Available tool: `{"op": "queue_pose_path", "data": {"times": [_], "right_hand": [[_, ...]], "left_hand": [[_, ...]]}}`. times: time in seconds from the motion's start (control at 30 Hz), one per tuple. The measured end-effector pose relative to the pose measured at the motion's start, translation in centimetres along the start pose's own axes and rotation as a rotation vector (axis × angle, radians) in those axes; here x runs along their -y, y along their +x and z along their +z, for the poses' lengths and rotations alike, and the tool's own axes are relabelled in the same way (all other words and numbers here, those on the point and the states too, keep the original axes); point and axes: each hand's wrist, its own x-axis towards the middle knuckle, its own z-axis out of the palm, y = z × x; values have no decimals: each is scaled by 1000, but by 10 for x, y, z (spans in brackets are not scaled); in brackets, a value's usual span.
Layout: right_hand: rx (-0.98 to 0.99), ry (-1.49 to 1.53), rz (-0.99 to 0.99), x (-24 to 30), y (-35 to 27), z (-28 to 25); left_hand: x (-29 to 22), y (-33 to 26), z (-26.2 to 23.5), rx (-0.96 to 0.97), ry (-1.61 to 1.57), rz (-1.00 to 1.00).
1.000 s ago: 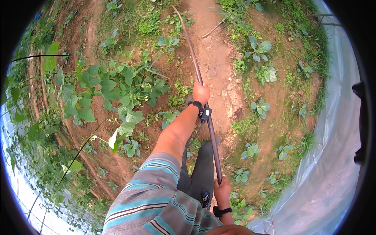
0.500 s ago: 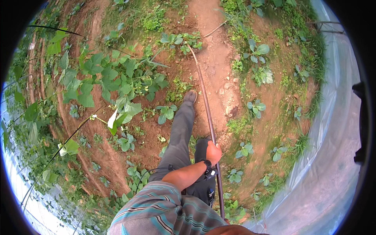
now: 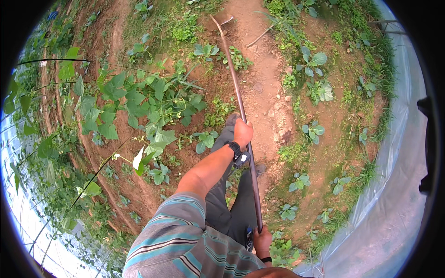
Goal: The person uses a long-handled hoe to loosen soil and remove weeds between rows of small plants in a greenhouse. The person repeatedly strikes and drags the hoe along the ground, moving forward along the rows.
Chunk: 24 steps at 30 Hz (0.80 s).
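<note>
A long-handled hoe [image 3: 241,99] slants away from me, its brown shaft running from my waist toward the top of the view. Its metal blade [image 3: 224,18] rests at the soil by the bed's edge, beyond the small leafy seedlings [image 3: 207,51]. My left hand [image 3: 243,132], with a black watch on its wrist, is wrapped round the middle of the shaft. Down by my hip my right hand [image 3: 262,240] grips the butt end, with a dark band at that wrist.
Climbing vines [image 3: 134,97] and thin dark wires crowd the left. Rows of young cabbage-like plants [image 3: 313,132] grow right of the dirt path [image 3: 259,69]. Clear plastic sheeting [image 3: 384,185] bounds the right side. A dry stick [image 3: 260,36] lies on the path.
The hoe has moved farther out, bringing its blade into view. My left hand has gone forward with it, and my right hand now shows at the butt. One foot has come forward.
</note>
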Motion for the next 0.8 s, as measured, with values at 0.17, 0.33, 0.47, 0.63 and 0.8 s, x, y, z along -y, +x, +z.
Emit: {"op": "queue_pose_path", "data": {"times": [0.17,0.33,0.47,0.63,0.8], "right_hand": [[120,7,-71,52,75,19],[277,-38,-35,-15,15,7],[290,-54,-115,-75,-6,-16],[264,-80,-97,-117,-28,-37],[283,-82,-50,-116,-46,-55]], "left_hand": [[1,80,-41,-141,85,-17],[90,-18,-28,-140,93,-185],[108,-69,-13,-143,76,-208],[112,-111,-1,-111,101,-298],[110,-134,-6,-52,109,-383]]}}
